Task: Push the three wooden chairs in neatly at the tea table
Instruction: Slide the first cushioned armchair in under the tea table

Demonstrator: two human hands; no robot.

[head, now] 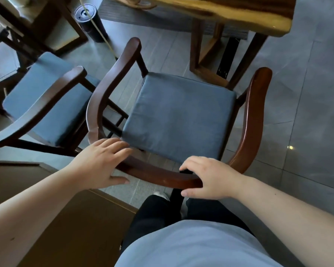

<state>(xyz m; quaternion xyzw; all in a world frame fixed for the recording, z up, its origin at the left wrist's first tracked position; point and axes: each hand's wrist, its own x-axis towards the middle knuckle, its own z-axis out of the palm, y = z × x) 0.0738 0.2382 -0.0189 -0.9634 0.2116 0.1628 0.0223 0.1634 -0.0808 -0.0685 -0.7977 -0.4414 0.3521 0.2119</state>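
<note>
A dark wooden armchair [158,175] with a curved back rail and a blue-grey seat cushion stands right in front of me, facing the tea table [239,14]. My left hand [102,160] lies over the left part of its back rail, fingers spread and loosely curled, thumb under the rail. My right hand [210,177] clasps the rail's right part, fingers over the top and thumb beneath. The chair's front stands short of the table's leg frame. A second chair [46,105] of the same kind stands to the left, angled. A third chair [27,26] is partly visible at the top left.
A black cylindrical bin [91,22] stands on the grey tiled floor between the chairs and the table. A brown wooden cabinet edge [69,218] sits at my lower left. The table's leg frame [206,60] stands just ahead of the seat. My legs are behind the chair.
</note>
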